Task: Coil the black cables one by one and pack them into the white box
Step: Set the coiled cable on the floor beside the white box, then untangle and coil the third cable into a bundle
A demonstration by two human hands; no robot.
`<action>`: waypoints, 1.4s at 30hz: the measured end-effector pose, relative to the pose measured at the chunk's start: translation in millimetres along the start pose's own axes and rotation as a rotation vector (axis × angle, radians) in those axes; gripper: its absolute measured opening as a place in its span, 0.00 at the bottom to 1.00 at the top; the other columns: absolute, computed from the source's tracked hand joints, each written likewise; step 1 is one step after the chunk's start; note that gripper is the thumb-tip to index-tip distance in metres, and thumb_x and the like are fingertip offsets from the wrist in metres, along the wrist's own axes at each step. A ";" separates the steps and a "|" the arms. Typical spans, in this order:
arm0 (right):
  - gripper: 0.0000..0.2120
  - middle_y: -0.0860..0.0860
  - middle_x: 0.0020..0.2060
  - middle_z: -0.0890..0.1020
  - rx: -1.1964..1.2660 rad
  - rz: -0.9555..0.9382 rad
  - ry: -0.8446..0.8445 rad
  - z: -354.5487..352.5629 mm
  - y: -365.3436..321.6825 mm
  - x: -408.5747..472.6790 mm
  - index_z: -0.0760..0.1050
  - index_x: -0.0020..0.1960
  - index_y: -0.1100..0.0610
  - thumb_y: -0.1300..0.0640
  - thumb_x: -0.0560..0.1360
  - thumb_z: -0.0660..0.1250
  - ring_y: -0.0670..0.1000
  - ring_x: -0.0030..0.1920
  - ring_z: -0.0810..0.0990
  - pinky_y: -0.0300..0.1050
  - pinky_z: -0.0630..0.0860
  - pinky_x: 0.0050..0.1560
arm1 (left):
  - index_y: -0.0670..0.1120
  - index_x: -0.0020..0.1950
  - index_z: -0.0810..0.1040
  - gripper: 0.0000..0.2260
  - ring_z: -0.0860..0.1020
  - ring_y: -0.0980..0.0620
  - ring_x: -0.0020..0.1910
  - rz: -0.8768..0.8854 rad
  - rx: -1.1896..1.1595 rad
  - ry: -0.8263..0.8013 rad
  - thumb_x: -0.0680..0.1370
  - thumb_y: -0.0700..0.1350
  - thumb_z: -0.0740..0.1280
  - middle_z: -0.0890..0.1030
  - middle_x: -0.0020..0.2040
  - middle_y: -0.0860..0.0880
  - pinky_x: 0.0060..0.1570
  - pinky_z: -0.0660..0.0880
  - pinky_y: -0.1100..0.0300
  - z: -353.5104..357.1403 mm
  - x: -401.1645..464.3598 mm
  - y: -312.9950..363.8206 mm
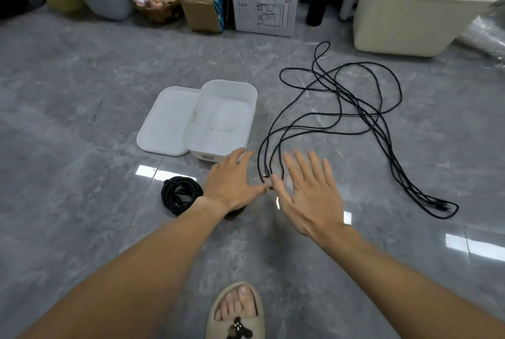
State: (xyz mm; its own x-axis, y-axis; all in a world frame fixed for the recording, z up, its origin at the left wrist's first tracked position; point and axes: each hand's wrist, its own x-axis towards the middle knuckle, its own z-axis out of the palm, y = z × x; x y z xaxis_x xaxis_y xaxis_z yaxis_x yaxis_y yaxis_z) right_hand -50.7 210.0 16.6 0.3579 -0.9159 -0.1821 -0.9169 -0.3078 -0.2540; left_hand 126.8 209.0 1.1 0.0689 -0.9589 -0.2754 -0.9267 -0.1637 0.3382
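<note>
Both your hands, left hand (232,182) and right hand (308,193), hover spread wide, holding nothing, over the loose cables' (355,109) near ends. You seem about to start a coil: pinch 1 end; the white box (226,120) stands empty.

cables (338,98) black | box (226,109) white | floor (82,79) grey marbled

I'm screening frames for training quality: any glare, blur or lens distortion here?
Head view: bright window-like glare patches on the glossy grey floor; the right hand is slightly motion-blurred, the left hand less so; wide-angle distortion bows the edges; the loose black cables and white box are sharp.
</note>
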 end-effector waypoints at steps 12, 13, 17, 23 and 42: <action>0.39 0.47 0.80 0.36 -0.004 0.115 0.019 -47.3 58.4 -16.2 0.31 0.78 0.46 0.32 0.70 0.22 0.45 0.75 0.28 0.47 0.24 0.74 | 0.50 0.80 0.56 0.40 0.57 0.50 0.78 0.081 0.011 -0.009 0.74 0.61 0.69 0.57 0.80 0.50 0.74 0.57 0.52 -31.4 11.6 66.9; 0.39 0.46 0.79 0.34 -0.004 0.114 0.016 -44.2 61.1 -15.6 0.30 0.76 0.46 0.30 0.69 0.20 0.45 0.75 0.27 0.47 0.24 0.74 | 0.50 0.80 0.56 0.40 0.57 0.50 0.78 0.077 0.010 -0.016 0.74 0.61 0.69 0.58 0.80 0.50 0.74 0.58 0.52 -25.6 13.5 67.5; 0.45 0.46 0.77 0.32 0.006 0.121 -0.001 -23.4 67.6 -8.2 0.28 0.75 0.46 0.31 0.61 0.11 0.48 0.77 0.28 0.50 0.27 0.76 | 0.48 0.80 0.56 0.38 0.58 0.48 0.78 -0.003 -0.036 -0.045 0.76 0.56 0.69 0.57 0.80 0.50 0.74 0.61 0.51 2.4 28.2 65.4; 0.46 0.47 0.78 0.35 0.018 0.064 0.001 22.7 69.2 27.4 0.30 0.75 0.47 0.32 0.60 0.10 0.47 0.74 0.27 0.50 0.26 0.75 | 0.48 0.78 0.60 0.34 0.62 0.47 0.75 -0.077 -0.082 -0.028 0.76 0.57 0.68 0.61 0.77 0.48 0.71 0.65 0.46 46.1 68.1 52.2; 0.31 0.49 0.82 0.43 -0.093 0.107 -0.101 97.1 78.4 76.1 0.39 0.82 0.51 0.39 0.83 0.38 0.53 0.81 0.37 0.53 0.33 0.78 | 0.38 0.54 0.75 0.13 0.78 0.40 0.58 -0.364 -0.224 -0.110 0.77 0.46 0.69 0.79 0.57 0.39 0.50 0.75 0.53 107.6 118.2 38.9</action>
State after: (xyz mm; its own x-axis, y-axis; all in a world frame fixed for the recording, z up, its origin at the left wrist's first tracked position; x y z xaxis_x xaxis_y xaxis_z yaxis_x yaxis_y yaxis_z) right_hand -78.2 141.2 -109.4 0.2688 -0.9156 -0.2990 -0.9615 -0.2365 -0.1401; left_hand 59.1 114.3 -115.1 0.3249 -0.8010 -0.5029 -0.7456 -0.5441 0.3848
